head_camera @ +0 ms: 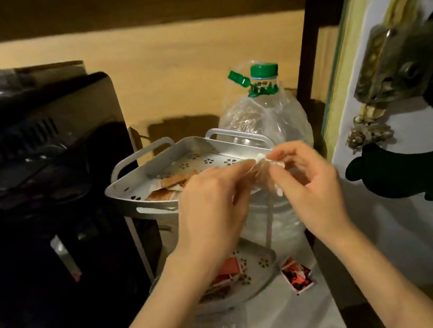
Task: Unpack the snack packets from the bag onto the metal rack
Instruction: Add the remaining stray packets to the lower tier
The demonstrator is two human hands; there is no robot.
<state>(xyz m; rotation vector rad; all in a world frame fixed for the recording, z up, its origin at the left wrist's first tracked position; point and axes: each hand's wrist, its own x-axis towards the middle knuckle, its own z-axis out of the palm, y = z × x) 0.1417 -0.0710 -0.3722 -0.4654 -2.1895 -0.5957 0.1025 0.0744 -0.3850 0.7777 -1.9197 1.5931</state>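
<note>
Right now both hands meet just above the near right corner of the metal rack's top tray (137, 173). The left hand (210, 201) pinches one side of a small clear plastic bag (260, 169) with its fingertips, and the right hand (308, 180) pinches the other side, fingers curled in toward the crumpled film. The bag looks thin and nearly flat between them; whether anything is left inside I cannot tell, as the film is scrunched and partly hidden by the fingers.

Just left of the hands, brown snack packets (173, 186) already lie on the top tray. Lower down and nearer, red packets (228, 271) sit on the rack's lower tray (265, 264), partly behind the left forearm. One more red packet (297, 276) lies on the surface just right of that lower tray, off the rack.

Judging from this, the unpacking seems well along: most packets are out and placed. What seems left is emptying or setting aside the bag, and probably lifting the stray packet onto a tray.

Farther off, a large clear water bottle with a green cap (263, 71) stands behind the rack, and a black appliance (41, 177) fills the left side.
</note>
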